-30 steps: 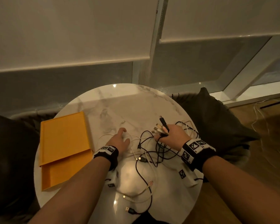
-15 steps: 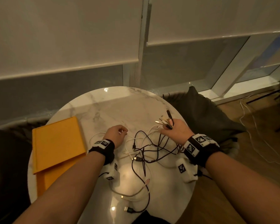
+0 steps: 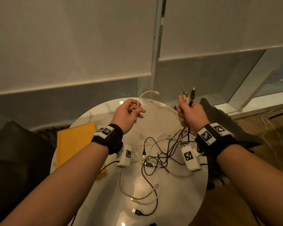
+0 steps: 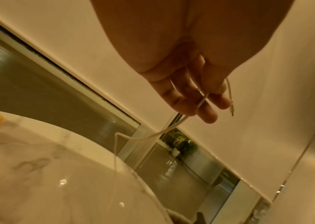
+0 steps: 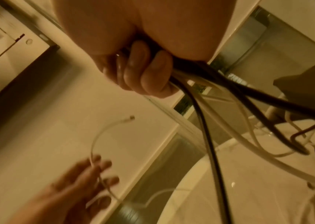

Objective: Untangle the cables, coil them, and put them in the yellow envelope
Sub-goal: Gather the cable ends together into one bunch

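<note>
My left hand (image 3: 129, 111) is raised above the table and pinches a thin white cable (image 3: 144, 97) whose plug end arcs upward; the left wrist view shows that white cable (image 4: 202, 101) running between the fingers. My right hand (image 3: 189, 111) is also lifted and grips a bundle of black and white cable ends (image 3: 189, 97) with plugs sticking up. In the right wrist view the fingers curl round the bundle of cables (image 5: 191, 84). The rest of the tangle (image 3: 160, 155) hangs down onto the round marble table (image 3: 183, 193). The yellow envelope (image 3: 75, 142) lies flat at the table's left.
Loose cable ends with USB plugs (image 3: 137, 211) lie near the table's front edge. Dark cushions (image 3: 227, 121) sit beside the table on the right and the left. Window blinds and a frame stand behind. Other cords trail on the wooden floor (image 3: 271, 128) at the right.
Both hands have risen off the table. The left hand now pinches a white cable end held up in the air; the right hand lifted its bundle of plugs, pulling the tangle upward.
</note>
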Action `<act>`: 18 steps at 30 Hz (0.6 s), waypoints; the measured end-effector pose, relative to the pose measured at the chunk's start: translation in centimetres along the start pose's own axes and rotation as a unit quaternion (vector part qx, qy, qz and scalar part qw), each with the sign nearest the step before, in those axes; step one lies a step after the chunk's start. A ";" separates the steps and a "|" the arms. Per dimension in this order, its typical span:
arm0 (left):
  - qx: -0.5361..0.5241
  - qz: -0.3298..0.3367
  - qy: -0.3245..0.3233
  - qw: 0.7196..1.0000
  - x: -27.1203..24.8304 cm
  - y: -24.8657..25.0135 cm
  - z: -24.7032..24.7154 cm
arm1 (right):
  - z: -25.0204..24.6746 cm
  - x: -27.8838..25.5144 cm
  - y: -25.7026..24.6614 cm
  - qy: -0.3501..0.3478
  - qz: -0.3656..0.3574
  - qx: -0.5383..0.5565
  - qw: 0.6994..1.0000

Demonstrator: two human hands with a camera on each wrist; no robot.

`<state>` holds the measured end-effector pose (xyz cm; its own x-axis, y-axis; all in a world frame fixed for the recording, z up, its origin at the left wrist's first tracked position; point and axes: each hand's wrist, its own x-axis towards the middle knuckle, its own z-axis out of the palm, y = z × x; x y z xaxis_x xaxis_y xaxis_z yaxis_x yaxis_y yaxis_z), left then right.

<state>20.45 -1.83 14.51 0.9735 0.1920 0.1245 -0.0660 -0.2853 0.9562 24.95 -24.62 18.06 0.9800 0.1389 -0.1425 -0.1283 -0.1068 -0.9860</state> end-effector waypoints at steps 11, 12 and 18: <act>0.094 0.016 -0.138 0.986 -4.2 1.9 2.6 | 1.9 0.0 -4.9 -0.122 -0.055 0.272 0.953; 0.105 0.005 -0.144 0.984 -4.3 1.4 2.7 | 1.7 0.1 -5.8 -0.110 -0.059 0.293 0.948; 0.082 -0.016 -0.083 0.993 -4.7 0.4 2.6 | 0.3 0.9 -6.4 -0.063 -0.047 0.201 0.976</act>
<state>16.46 -5.28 13.57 0.9981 0.0500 0.0373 -0.0119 -0.4333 0.9012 26.59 -23.54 24.23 0.9671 0.2518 -0.0353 -0.1136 0.3036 -0.9460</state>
